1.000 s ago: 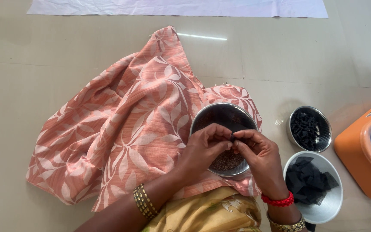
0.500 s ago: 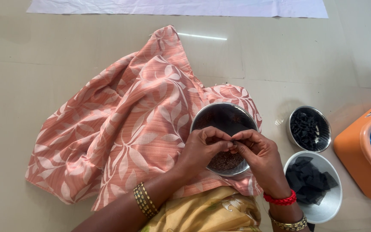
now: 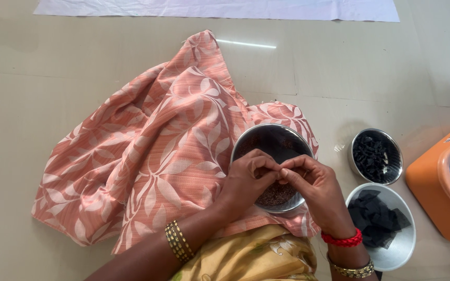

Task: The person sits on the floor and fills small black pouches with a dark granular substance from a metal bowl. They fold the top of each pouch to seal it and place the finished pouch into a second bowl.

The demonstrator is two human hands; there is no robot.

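My left hand (image 3: 248, 177) and my right hand (image 3: 316, 184) meet fingertip to fingertip over a steel bowl (image 3: 266, 136) that holds small brown bits. Both pinch something tiny between them; it is too small to make out. The bowl rests on a peach cloth (image 3: 152, 151) with a pale leaf print, spread over my lap and the floor. Gold bangles circle my left wrist; a red and a gold bangle circle my right.
To the right stand a small steel bowl (image 3: 394, 151) of black bits and a white bowl (image 3: 402, 250) of larger black pieces. An orange box (image 3: 436, 182) sits at the right edge. A white sheet (image 3: 220, 8) lies along the far floor.
The fingers of both hands have shifted slightly against each other over the bowl. Nothing else has moved.
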